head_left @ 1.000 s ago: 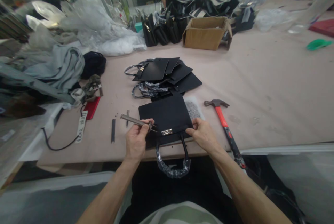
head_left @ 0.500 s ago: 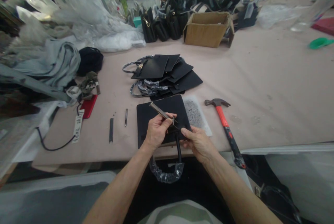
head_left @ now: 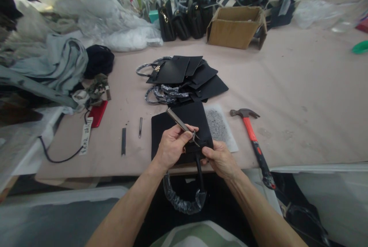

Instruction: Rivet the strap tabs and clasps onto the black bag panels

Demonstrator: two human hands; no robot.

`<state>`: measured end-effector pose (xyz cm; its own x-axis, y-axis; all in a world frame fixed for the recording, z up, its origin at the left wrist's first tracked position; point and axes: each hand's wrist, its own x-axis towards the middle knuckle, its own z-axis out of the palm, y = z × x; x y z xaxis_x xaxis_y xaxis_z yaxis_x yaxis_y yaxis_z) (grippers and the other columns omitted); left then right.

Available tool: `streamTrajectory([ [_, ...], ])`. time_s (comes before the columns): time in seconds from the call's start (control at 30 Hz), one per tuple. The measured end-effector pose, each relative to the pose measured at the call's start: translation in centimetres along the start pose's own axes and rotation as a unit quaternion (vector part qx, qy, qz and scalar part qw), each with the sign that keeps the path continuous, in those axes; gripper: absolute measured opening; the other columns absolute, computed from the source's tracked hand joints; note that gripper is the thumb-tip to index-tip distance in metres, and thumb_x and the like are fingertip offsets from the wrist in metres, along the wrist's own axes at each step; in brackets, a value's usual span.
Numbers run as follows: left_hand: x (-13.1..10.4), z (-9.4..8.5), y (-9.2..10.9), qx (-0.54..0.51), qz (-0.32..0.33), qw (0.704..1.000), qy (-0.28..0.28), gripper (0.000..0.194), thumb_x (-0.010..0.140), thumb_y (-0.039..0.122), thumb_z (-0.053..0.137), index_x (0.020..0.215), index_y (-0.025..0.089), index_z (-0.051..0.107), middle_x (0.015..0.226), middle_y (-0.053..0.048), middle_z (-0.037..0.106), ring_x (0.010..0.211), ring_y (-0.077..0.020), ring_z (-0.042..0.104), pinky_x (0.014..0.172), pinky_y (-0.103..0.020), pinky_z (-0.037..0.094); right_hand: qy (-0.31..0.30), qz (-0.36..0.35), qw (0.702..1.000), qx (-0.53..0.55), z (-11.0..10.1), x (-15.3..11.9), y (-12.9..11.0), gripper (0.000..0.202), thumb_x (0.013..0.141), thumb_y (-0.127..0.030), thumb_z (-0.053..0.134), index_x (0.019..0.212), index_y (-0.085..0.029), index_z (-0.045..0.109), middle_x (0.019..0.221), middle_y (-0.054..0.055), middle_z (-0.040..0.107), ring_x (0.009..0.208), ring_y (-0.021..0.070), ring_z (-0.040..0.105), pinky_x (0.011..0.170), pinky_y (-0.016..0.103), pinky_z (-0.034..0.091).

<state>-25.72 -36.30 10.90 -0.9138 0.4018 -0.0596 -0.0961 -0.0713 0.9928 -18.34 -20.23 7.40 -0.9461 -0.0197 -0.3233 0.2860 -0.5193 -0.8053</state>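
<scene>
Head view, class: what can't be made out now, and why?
In the head view:
Metal fitting on the black panel: partly behind the left hand.
Right hand: some fingertips hidden by the panel.
White tag: writing too blurred.
Green object: cut off by the right edge.

Flat, dim light is spreading across the tabletop [head_left: 304, 89], while plastic bags [head_left: 97, 5] are catching a pale sheen, upper left. Down at lower centre, the wrapped handle [head_left: 184, 205] is glinting! Shadow is pooling below the tabletop, and the upper corners are smearing into blur.
</scene>
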Motion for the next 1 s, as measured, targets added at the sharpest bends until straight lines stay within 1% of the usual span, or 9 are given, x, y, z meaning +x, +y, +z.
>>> streamTrajectory([
  [0.1, -0.2, 0.0, -0.3, -0.009, 0.021, 1.000, 0.001, 0.023, 0.091, 0.037, 0.072, 0.100, 0.017, 0.075, 0.109, -0.009, 0.076, 0.094, -0.0197, 0.070, 0.080, -0.026, 0.057, -0.007, 0.006, 1.000, -0.001, -0.1, 0.0, -0.3, 0.040, 0.059, -0.047, 0.091, 0.071, -0.014, 0.071, 0.062, 0.002, 0.061, 0.048, 0.0090, 0.050, 0.044, 0.021, 0.042],
  [0.17, -0.2, 0.1, -0.3, -0.006, 0.025, 1.000, 0.004, 0.023, 0.091, 0.037, 0.072, 0.100, 0.017, 0.075, 0.109, -0.010, 0.076, 0.094, -0.0207, 0.070, 0.080, -0.027, 0.057, -0.011, 0.010, 1.000, -0.003, -0.1, 0.0, -0.4, 0.040, 0.059, -0.048, 0.091, 0.070, -0.014, 0.071, 0.062, 0.002, 0.061, 0.048, 0.0091, 0.050, 0.044, 0.021, 0.041],
  [0.27, -0.4, 0.2, 0.0, 0.004, 0.018, 1.000, 0.010, 0.023, 0.090, 0.038, 0.072, 0.099, 0.017, 0.075, 0.109, -0.010, 0.076, 0.096, -0.0221, 0.071, 0.078, -0.027, 0.058, -0.011, 0.018, 1.000, -0.004, -0.1, 0.0, -0.5, 0.040, 0.060, -0.047, 0.091, 0.071, -0.014, 0.071, 0.063, 0.002, 0.061, 0.050, 0.0097, 0.051, 0.044, 0.021, 0.042],
  [0.5, -0.6, 0.5, 0.4, 0.011, 0.036, 0.999, 0.015, 0.019, 0.089, 0.033, 0.071, 0.097, 0.017, 0.074, 0.107, -0.010, 0.077, 0.098, -0.0216, 0.072, 0.085, -0.029, 0.057, -0.008, 0.024, 1.000, -0.003, 0.0, 0.2, -0.3, 0.040, 0.059, -0.046, 0.091, 0.077, -0.014, 0.073, 0.067, 0.002, 0.062, 0.053, 0.0097, 0.051, 0.045, 0.021, 0.042],
  [0.67, -0.7, 0.7, 0.5, 0.078, 0.052, 0.995, 0.027, 0.015, 0.090, 0.027, 0.066, 0.099, 0.018, 0.074, 0.108, -0.007, 0.077, 0.095, -0.0206, 0.071, 0.083, -0.029, 0.056, -0.030, 0.017, 0.999, -0.014, -0.1, 0.0, -0.6, 0.037, 0.063, -0.045, 0.089, 0.076, -0.014, 0.071, 0.066, 0.001, 0.062, 0.052, 0.0093, 0.050, 0.048, 0.022, 0.042],
  [0.77, -0.6, 0.7, 0.4, 0.113, 0.045, 0.992, 0.033, 0.015, 0.090, 0.025, 0.064, 0.099, 0.019, 0.075, 0.105, -0.006, 0.077, 0.091, -0.0192, 0.070, 0.081, -0.028, 0.055, -0.070, 0.014, 0.997, -0.042, -0.3, -0.5, -0.7, 0.036, 0.065, -0.040, 0.087, 0.084, -0.015, 0.072, 0.071, 0.002, 0.066, 0.060, 0.0124, 0.057, 0.058, 0.025, 0.048],
  [0.83, -0.5, 0.6, 0.4, 0.117, 0.041, 0.992, 0.032, 0.016, 0.090, 0.026, 0.064, 0.097, 0.018, 0.075, 0.102, -0.006, 0.077, 0.088, -0.0190, 0.070, 0.078, -0.027, 0.055, -0.077, 0.007, 0.995, -0.057, -0.5, -0.7, -0.7, 0.035, 0.065, -0.036, 0.086, 0.089, -0.014, 0.072, 0.074, 0.004, 0.069, 0.065, 0.0143, 0.061, 0.063, 0.026, 0.050],
  [0.9, -0.4, 0.6, 0.5, 0.115, 0.045, 0.992, 0.030, 0.016, 0.089, 0.026, 0.064, 0.096, 0.018, 0.075, 0.100, -0.006, 0.077, 0.086, -0.0187, 0.069, 0.076, -0.027, 0.055, -0.066, 0.008, 0.996, -0.065, -0.6, -0.9, -0.6, 0.032, 0.066, -0.034, 0.084, 0.087, -0.014, 0.071, 0.071, 0.003, 0.070, 0.063, 0.0141, 0.061, 0.062, 0.025, 0.050],
  [1.0, -0.3, 0.7, 0.6, 0.114, 0.057, 0.991, 0.031, 0.016, 0.088, 0.026, 0.064, 0.096, 0.018, 0.076, 0.098, -0.006, 0.077, 0.085, -0.0186, 0.069, 0.075, -0.027, 0.055, -0.045, 0.026, 0.996, -0.079, -0.6, -0.9, -0.5, 0.028, 0.067, -0.033, 0.083, 0.082, -0.015, 0.069, 0.066, 0.004, 0.069, 0.054, 0.0130, 0.060, 0.055, 0.024, 0.049],
])
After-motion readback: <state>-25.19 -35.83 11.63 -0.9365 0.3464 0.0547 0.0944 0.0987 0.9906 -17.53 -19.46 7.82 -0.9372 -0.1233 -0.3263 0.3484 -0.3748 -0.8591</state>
